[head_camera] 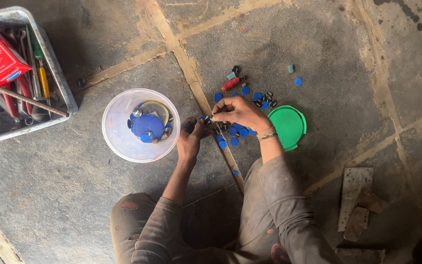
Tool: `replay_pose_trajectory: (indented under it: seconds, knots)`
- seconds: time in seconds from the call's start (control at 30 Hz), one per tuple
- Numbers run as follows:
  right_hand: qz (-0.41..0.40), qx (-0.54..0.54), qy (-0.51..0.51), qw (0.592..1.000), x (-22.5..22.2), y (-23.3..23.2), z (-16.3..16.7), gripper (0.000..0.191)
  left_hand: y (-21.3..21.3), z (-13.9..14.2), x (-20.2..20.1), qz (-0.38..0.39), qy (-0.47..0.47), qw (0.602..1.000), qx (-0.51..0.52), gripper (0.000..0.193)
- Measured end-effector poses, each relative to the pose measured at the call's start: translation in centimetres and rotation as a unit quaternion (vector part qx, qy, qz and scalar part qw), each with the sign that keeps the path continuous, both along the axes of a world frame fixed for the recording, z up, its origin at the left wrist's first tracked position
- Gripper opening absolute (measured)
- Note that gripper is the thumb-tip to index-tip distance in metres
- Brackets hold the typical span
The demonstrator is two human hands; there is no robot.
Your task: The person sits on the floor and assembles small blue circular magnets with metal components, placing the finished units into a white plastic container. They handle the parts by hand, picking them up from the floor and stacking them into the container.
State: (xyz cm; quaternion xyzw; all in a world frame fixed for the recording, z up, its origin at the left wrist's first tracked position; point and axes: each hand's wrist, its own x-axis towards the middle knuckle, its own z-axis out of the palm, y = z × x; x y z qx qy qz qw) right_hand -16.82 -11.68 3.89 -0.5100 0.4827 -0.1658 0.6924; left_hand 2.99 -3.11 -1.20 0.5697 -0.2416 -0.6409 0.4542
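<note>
Seen from above: the right hand [240, 111] pinches a small dark part [210, 119], its fingertips meeting the loosely curled left hand [190, 138]. Blue discs [234, 131] lie scattered beneath. A clear bucket [118, 132] sits at nine o'clock, a green lid [289, 126] at three.

A grey stone floor [318, 44] with sandy cracks is seen. A clear plastic tub [118, 134] is set on it, with a green lid [289, 126] near. Small blue discs [238, 131] and little black bits [264, 100] are scattered between them. A grey tool tray [67, 93] and rusty metal plates [355, 195] are laid farther off.
</note>
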Motion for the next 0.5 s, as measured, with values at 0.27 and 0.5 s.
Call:
replay_pose_trajectory:
  seconds: [0.27, 0.5]
  knots:
    - [0.015, -0.071, 0.018, 0.997, 0.5, 0.0, -1.9, 0.02, -0.2, 1.2, 0.0, -0.012, 0.059, 0.998, -0.009, 0.032]
    - [0.012, -0.056, 0.051, 0.997, 1.0, 0.3, -1.1, 0.02, -0.1, 1.8, 0.2, -0.035, 0.029, 0.999, -0.026, 0.032]
